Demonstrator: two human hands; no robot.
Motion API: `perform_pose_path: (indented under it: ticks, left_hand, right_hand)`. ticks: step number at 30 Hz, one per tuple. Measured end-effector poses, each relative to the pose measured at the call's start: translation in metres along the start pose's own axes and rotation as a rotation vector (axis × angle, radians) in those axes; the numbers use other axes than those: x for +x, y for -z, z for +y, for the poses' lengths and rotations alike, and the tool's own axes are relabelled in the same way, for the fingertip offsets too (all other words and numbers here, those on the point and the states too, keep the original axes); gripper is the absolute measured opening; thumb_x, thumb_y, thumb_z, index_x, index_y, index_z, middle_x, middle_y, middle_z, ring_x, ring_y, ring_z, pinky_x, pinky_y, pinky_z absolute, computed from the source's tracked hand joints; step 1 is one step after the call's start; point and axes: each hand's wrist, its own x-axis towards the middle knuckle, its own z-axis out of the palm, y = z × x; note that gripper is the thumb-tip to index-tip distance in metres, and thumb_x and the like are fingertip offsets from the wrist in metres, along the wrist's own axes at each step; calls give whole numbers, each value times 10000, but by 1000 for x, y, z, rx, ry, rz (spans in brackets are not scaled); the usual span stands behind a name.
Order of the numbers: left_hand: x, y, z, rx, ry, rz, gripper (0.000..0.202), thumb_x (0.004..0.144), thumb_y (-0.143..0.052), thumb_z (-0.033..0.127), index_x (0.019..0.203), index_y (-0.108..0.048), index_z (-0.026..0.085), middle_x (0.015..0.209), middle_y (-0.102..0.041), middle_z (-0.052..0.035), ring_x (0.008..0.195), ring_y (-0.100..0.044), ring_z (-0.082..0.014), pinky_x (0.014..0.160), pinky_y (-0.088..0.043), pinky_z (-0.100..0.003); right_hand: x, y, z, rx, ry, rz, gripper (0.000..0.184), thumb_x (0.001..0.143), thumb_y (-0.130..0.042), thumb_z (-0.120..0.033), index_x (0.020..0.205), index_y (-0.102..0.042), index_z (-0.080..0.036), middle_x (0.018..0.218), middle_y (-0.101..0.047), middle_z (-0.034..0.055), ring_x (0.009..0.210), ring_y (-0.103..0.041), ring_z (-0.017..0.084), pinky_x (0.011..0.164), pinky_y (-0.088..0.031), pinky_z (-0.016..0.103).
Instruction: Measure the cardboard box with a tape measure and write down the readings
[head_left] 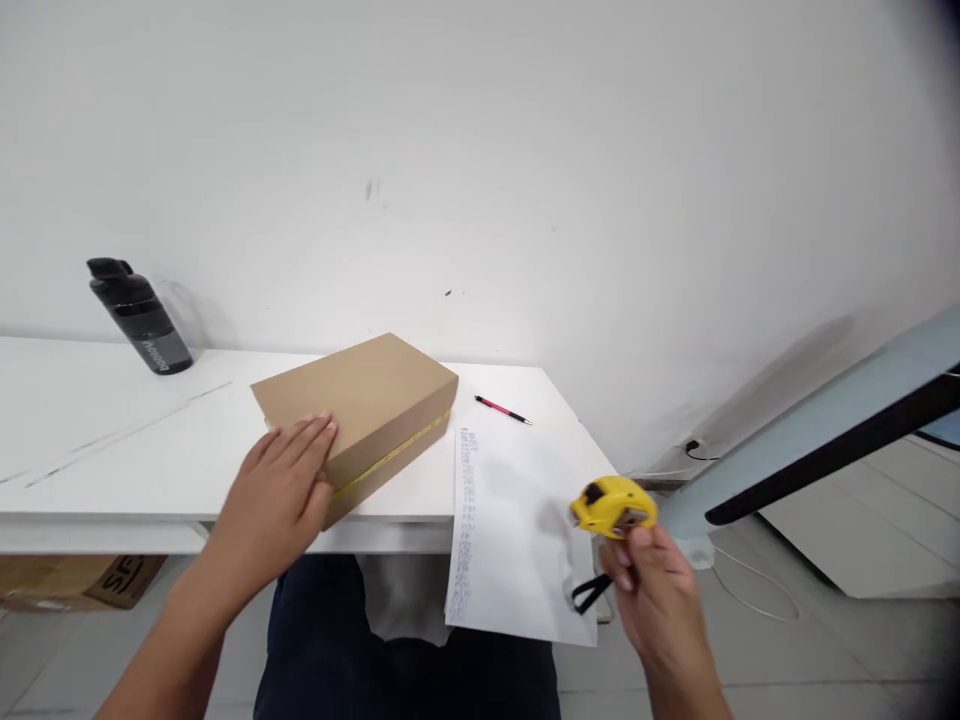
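A brown cardboard box (367, 385) sits at an angle on the white table, its near corner reaching the front edge. Along its long side runs a thin yellow strip (394, 455); I cannot tell whether it is part of the box. My left hand (281, 480) grips the box's near left end, fingers flat on top and thumb against the side. Off to the right, my right hand (656, 590) holds up a yellow tape measure (615, 505) by its lower edge. Its black wrist strap (591, 593) dangles below, over a sheet of paper.
Handwritten paper sheets (517, 540) overhang the table's front edge. Behind them lies a red and black pen (502, 409). A black bottle (142, 320) stands at the back left of the table (150, 450). A carton (82, 580) is on the floor below; a pale blue panel (810, 420) leans in at right.
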Motion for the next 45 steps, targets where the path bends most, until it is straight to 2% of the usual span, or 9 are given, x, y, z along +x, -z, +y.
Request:
perform_pose_path:
  ticks: [5, 10, 15, 20, 26, 31, 35, 39, 45]
  left_hand:
    - [-29, 31, -39, 33, -16, 14, 583, 928, -390, 179, 1494, -475, 288, 1509, -555, -2, 1437, -467, -240, 1212, -393, -473]
    - [-26, 22, -50, -35, -53, 108, 550, 942, -362, 104, 1446, -506, 271, 1484, -567, -40, 1456, -440, -240, 1202, -418, -489]
    - [-26, 14, 1, -7, -154, 276, 458, 930, -481, 71, 1361, -555, 208, 1403, -616, -122, 1429, -468, -277, 1165, -420, -523]
    - [-35, 11, 66, -94, -566, 266, 360, 928, -623, 166, 1278, -585, 91, 1103, -755, -146, 1096, -686, -209, 1075, -489, -413]
    - [-28, 12, 73, -30, -587, 361, 249, 917, -609, 57, 1162, -643, 81, 967, -781, -135, 919, -720, -174, 954, -529, -370]
    - [-16, 22, 40, 86, -558, 442, 347, 843, -650, -36, 1150, -664, 124, 970, -791, -110, 876, -728, -175, 993, -496, -404]
    - [-7, 37, -26, 282, -397, 567, 408, 809, -747, 54, 1184, -670, 194, 1023, -781, -85, 888, -716, -206, 894, -524, -362]
    - [-9, 49, -88, 626, -386, 629, 420, 829, -779, 180, 1223, -669, 272, 943, -793, 11, 728, -697, -178, 796, -507, -327]
    - [-25, 43, -104, 623, -359, 495, 498, 860, -752, 179, 1330, -616, 272, 1006, -799, -18, 759, -718, -191, 757, -492, -331]
  right_hand:
    - [10, 15, -13, 76, 56, 24, 390, 743, -878, -438, 750, -581, -185, 576, -440, -82, 441, -367, 36, 421, -330, 158]
    - [4, -14, -10, 152, -47, -9, 432, 709, -898, -460, 726, -568, -182, 556, -432, -90, 415, -359, 19, 416, -342, 141]
    - [-21, -59, 4, 66, -116, -242, 404, 750, -854, -529, 896, -665, -203, 578, -492, -72, 430, -354, 20, 409, -273, 133]
    - [-53, -100, 10, 2, -215, -694, 451, 855, -753, -551, 1158, -649, -233, 627, -574, -42, 489, -431, 63, 444, -327, 170]
    - [-69, -133, -3, 38, -231, -830, 417, 902, -693, -562, 1155, -620, -237, 681, -542, -61, 504, -414, 52, 488, -359, 188]
    - [-47, -130, -5, -82, -130, -681, 530, 895, -685, -581, 1276, -586, -226, 668, -535, -52, 537, -405, 90, 488, -345, 220]
    - [-2, -115, -7, -45, -22, -421, 597, 829, -757, -571, 1295, -600, -233, 671, -476, -61, 528, -327, 89, 480, -283, 233]
    - [37, -99, -12, -10, 28, -324, 496, 818, -770, -545, 1174, -672, -215, 666, -411, -60, 530, -228, 86, 481, -188, 250]
    - [49, -86, 3, -42, 32, -309, 422, 858, -723, -527, 1151, -689, -225, 675, -400, -52, 542, -212, 102, 487, -179, 267]
